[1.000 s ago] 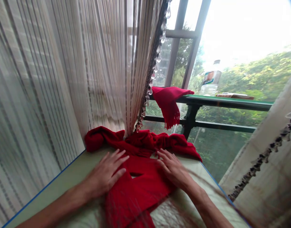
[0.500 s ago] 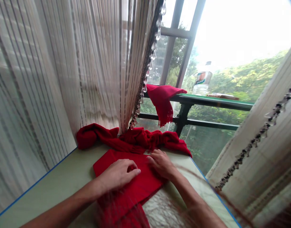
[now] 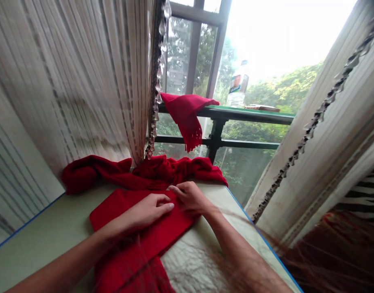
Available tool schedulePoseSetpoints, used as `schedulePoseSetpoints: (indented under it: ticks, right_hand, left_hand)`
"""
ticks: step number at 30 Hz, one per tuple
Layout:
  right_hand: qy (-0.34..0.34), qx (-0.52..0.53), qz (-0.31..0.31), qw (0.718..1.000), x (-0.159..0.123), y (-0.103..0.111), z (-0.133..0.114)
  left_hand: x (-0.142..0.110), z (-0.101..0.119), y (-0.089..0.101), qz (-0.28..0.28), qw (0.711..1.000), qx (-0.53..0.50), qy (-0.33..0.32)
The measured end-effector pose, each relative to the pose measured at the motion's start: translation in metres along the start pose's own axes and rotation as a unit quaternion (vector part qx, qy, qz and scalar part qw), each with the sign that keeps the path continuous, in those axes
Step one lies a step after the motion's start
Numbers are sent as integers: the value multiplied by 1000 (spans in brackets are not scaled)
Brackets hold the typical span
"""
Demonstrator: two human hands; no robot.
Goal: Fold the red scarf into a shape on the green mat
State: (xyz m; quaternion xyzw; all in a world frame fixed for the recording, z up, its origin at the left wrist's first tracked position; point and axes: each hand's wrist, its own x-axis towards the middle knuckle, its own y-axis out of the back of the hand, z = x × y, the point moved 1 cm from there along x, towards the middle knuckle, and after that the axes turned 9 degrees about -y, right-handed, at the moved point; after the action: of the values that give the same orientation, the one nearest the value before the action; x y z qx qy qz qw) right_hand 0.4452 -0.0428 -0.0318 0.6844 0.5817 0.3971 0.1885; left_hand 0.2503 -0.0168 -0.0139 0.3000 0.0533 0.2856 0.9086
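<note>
A flat red scarf [image 3: 165,234] lies folded across itself on the table in front of me. My left hand [image 3: 150,209] rests on top of it, fingers loosely bent and the thumb apart from them. At the scarf's far right edge, my right hand [image 3: 190,197] has its fingers curled in on the cloth; the fingertips are partly hidden. Just beyond both hands, a bunched heap of red cloth [image 3: 175,169] runs along the table's far edge.
The pale table [image 3: 68,219] has blue edges. Behind it, a red fringed cloth [image 3: 187,114] hangs over a green window rail [image 3: 257,116]. A plastic bottle [image 3: 238,85] and a flat item [image 3: 262,108] stand on that rail. Beaded curtains [image 3: 92,81] hang on both sides.
My view has swung right. Both hands have drawn closer together over the scarf, and their spread fingers have bent inward. The scarf's upper layer now lies flatter, its gap closed.
</note>
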Motion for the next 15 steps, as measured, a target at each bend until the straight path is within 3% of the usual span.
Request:
schedulePoseSetpoints:
  ticks: [7, 10, 15]
  right_hand:
    - [-17, 4, 9, 1000, 5, 1, 11]
    - [-28, 2, 29, 999, 4, 5, 19]
    - [-34, 17, 41, 998, 5, 3, 28]
  left_hand:
    - [12, -9, -6, -76, 987, -129, 53]
    - [12, -13, -5, -67, 992, -88, 62]
    - [9, -13, -8, -24, 999, 13, 17]
